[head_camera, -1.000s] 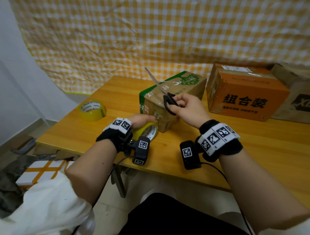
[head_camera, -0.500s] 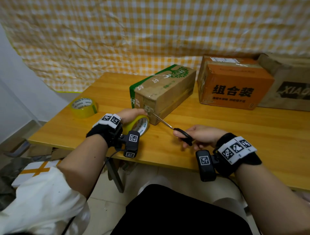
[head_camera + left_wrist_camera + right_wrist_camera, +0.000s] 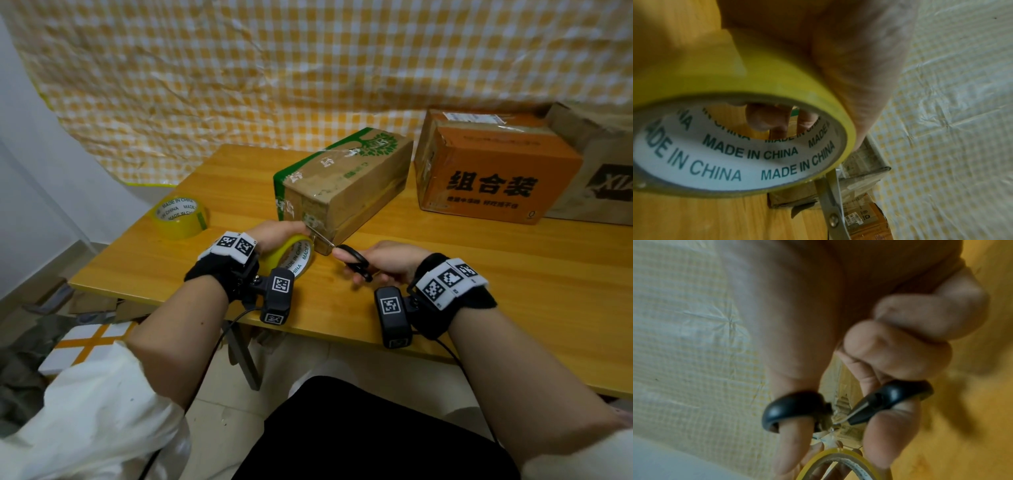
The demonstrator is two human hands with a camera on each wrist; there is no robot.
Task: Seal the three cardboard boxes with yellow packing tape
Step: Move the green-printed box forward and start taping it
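Now reaching scissors (image 3: pixel 346 255) down to the tape roll (image 3: pixel 291 255) at the small box (image 3: pixel 342 185) near the table's (image 3: pixel 513 274) front edge; right hand (image 3: pixel 387 262) gripping scissors, left hand (image 3: pixel 277 233) gripping roll, getting ready to cut.

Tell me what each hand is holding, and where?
The left hand grips the tape roll round its rim. The right hand holds the scissors by their black handle loops.

a smooth, lightly glossy wooden table (image 3: pixel 513 291) holds a matt brown cardboard box (image 3: pixel 346 186) with shiny clear tape on its end. the yellow tape roll (image 3: pixel 291 255) looks glossy (its inner core is white printed paper). scissors (image 3: pixel 346 255) have bare metal blades and shiny black plastic handles.
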